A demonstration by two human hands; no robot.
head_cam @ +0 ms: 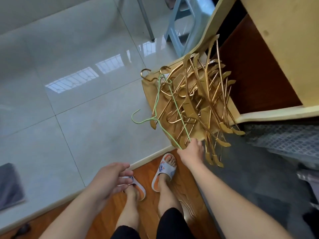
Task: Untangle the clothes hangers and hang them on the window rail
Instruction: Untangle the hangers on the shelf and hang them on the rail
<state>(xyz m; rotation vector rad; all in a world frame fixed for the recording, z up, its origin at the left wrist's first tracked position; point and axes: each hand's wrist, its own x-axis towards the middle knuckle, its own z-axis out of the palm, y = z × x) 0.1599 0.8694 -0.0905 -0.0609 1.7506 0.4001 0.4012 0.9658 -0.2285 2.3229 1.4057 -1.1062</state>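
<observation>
No legible text, label or number anywhere.

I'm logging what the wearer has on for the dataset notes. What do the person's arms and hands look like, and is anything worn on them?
Both forearms are bare, with no sleeves in view. The left hand and the right hand show no gloves, and no rings, watch or bracelets can be seen on them. No markings show on either arm.

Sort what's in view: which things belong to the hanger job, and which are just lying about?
Job: green wire hanger, gripped by the right hand; tangled gold hangers; open left hand.
Lying about: blue plastic stool; dark mat; bubble wrap.
</observation>
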